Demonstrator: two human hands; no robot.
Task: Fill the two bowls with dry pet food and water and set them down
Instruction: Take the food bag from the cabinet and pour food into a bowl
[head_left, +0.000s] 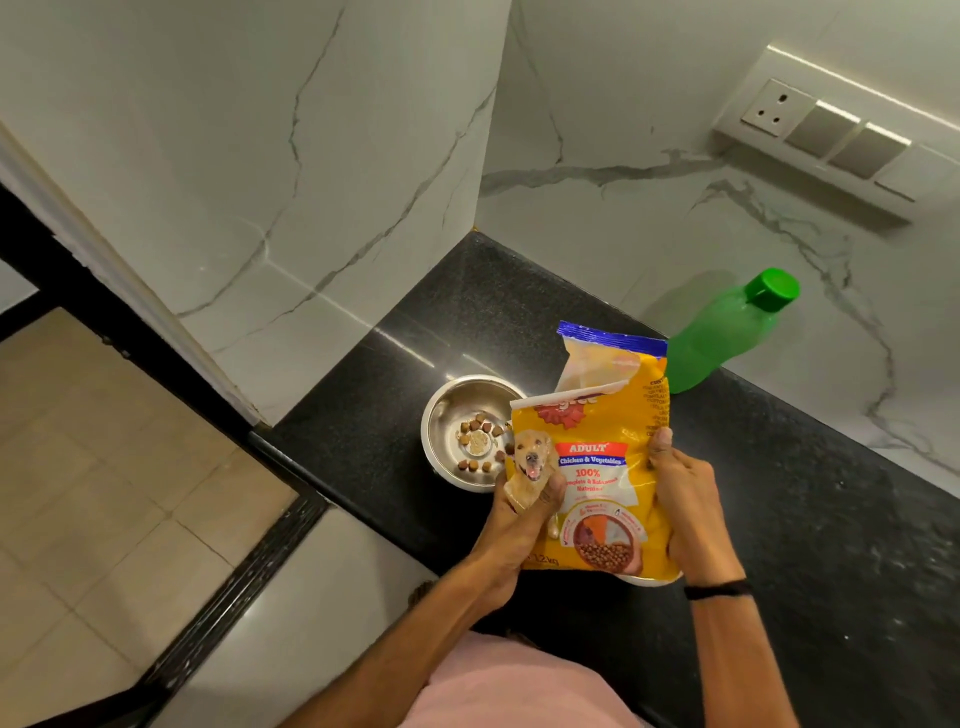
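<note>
Black speckled counter (831, 545) — marbled wall (649, 182), switch panel (826, 130) upper right.

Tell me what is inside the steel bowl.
The steel bowl holds a few brown kibble pieces scattered on its floor. Its right side is covered by the yellow food bag, so anything there is hidden.

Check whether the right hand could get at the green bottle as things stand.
Probably not yet: the right hand grips the food bag by its right edge. Once it lets go, the counter between it and the green bottle looks free.
</note>
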